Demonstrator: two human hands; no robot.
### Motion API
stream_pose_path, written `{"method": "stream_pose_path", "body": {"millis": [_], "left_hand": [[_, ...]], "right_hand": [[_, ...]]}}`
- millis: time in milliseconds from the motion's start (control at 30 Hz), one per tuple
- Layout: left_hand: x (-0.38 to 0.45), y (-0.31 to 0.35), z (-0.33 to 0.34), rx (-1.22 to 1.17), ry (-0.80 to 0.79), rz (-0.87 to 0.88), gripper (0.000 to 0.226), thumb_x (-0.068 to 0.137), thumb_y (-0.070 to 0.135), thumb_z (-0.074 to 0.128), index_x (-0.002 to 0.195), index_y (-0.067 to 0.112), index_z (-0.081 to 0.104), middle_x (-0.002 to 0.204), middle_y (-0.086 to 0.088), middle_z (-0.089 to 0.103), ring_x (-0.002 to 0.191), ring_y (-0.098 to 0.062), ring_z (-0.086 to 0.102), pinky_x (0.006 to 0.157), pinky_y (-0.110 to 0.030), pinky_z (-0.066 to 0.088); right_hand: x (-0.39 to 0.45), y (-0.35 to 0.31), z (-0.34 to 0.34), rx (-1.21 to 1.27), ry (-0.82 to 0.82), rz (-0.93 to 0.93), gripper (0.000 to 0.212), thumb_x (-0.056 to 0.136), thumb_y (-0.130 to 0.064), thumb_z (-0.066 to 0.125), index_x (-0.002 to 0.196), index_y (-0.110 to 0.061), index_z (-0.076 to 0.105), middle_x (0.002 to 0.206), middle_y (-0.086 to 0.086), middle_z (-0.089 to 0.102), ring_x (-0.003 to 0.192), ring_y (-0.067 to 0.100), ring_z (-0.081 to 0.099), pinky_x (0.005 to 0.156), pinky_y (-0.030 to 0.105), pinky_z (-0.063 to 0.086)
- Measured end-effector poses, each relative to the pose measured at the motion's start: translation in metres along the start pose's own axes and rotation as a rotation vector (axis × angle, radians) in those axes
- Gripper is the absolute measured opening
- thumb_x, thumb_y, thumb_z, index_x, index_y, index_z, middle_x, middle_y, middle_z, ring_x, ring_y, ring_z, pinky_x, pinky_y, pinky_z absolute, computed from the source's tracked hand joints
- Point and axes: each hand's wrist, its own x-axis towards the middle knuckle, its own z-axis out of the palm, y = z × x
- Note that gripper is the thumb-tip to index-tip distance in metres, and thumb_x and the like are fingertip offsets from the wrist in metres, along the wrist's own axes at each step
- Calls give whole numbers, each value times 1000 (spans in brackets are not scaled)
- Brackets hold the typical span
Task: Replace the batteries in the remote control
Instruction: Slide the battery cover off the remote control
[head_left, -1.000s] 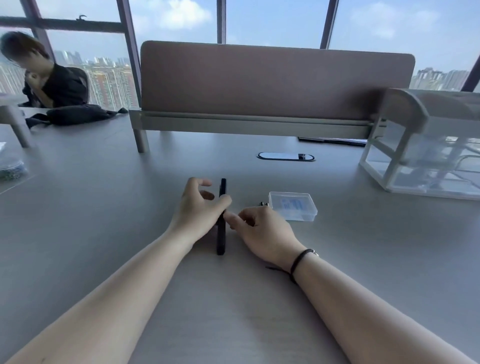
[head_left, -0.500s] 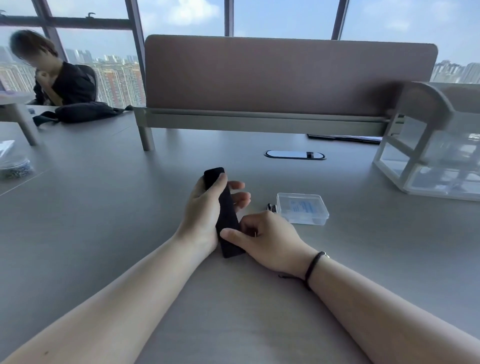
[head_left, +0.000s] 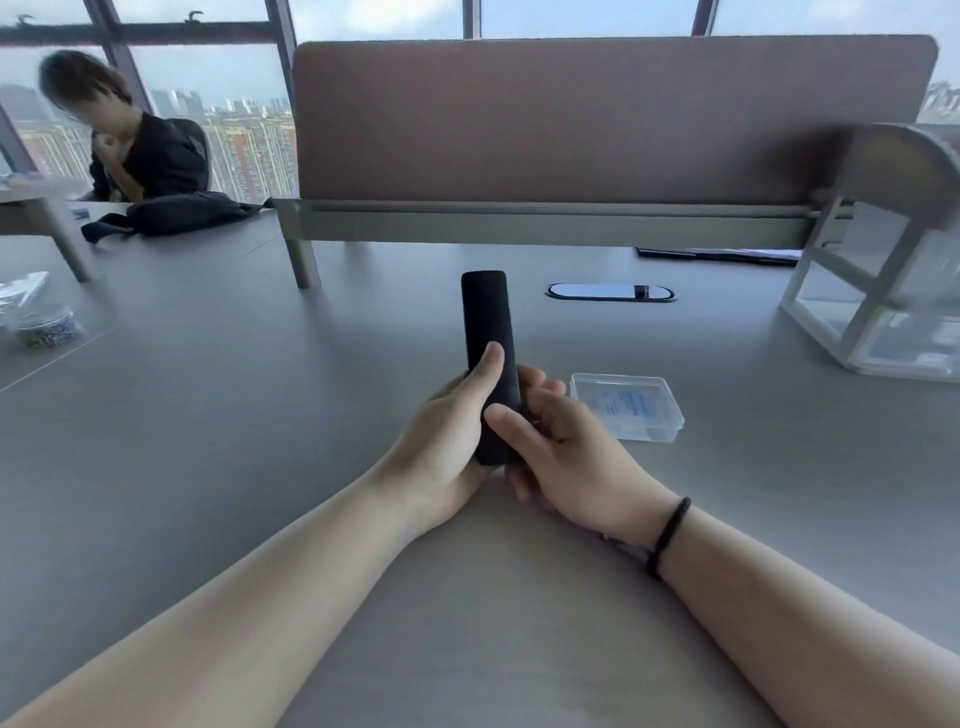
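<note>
A slim black remote control (head_left: 487, 322) stands nearly upright above the grey table (head_left: 208, 426), plain back side toward me. My left hand (head_left: 447, 431) wraps its lower half from the left, thumb lying along the back. My right hand (head_left: 566, 457) grips the bottom end from the right, thumb pressed on the back near the base. A small clear plastic box (head_left: 626, 405) with a blue-printed insert lies on the table just right of my hands. The batteries seen earlier beside it are hidden behind my right hand.
A brown divider panel (head_left: 597, 119) on legs crosses the table's far side, with an oval cable port (head_left: 610, 292) before it. A clear and white organiser (head_left: 878, 291) stands at the right. Bagged small parts (head_left: 44, 325) lie far left. A person in black sits at back left.
The remote went from lying on its edge on the table to being lifted and held nearly upright. Both hands have closed around its lower part.
</note>
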Motion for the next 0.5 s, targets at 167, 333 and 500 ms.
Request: {"method": "stream_pose_path", "body": {"millis": [167,333,500], "left_hand": [[-4,-1,5,3,-22,106,41,100,48,39,100,9,54,114,-17,73,61,-36,67,40,-33,48],[-6,-2,9,28,-38,113,37,100,47,39,105,12,51,111,-14,74,57,-37,64,39,-33,48],[-7,1,8,-42,-58,50,28,104,40,38,107,14,49,108,-10,75,81,-26,71,43,-29,45]], "right_hand": [[0,-4,0,179,21,71,55,102,-42,42,69,1,51,47,8,50,34,14,37,39,22,32],[-3,-8,1,311,5,130,56,101,-45,44,68,-1,55,46,12,46,36,18,34,37,22,28],[-4,-7,7,277,77,75,63,102,-40,45,69,13,51,43,8,44,36,11,36,39,20,29]]}}
